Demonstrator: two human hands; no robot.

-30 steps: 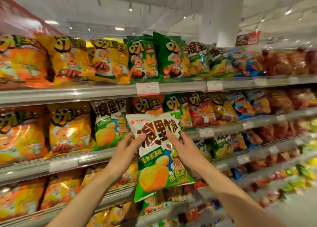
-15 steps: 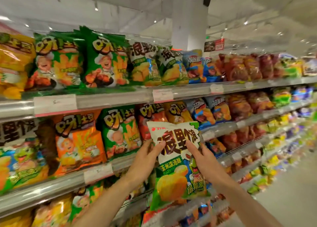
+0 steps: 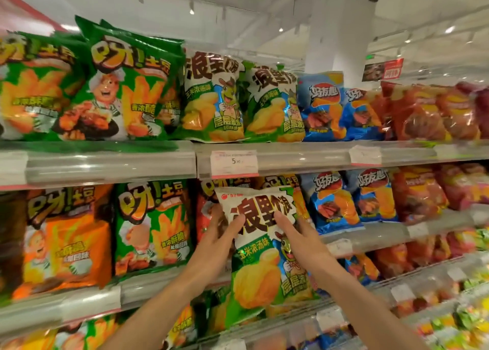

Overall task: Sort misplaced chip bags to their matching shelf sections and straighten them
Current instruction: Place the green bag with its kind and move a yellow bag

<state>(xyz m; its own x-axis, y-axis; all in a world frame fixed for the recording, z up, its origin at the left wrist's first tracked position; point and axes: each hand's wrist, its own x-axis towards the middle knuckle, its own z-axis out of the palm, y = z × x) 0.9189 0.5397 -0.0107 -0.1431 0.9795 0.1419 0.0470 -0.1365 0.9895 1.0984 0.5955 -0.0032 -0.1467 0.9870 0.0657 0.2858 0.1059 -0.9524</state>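
I hold a white-and-green chip bag [image 3: 260,254] upright in front of the second shelf, both hands pinching its upper part. My left hand [image 3: 218,239] grips its left edge, my right hand [image 3: 297,239] its right side. Directly above, on the top shelf, stand two matching white-and-green bags [image 3: 239,98]. Behind the held bag sit red and orange bags, mostly hidden.
Green bags [image 3: 124,90] fill the top shelf's left, blue bags [image 3: 321,106] and red bags [image 3: 423,111] its right. The shelf rail carries a price tag [image 3: 234,163]. Orange [image 3: 66,243] and green bags stand lower left. A white pillar [image 3: 338,31] rises behind.
The view has shifted right along the shelves and come closer. The held bag now sits below the matching white-and-green bags on the top shelf; both hands keep their grip.
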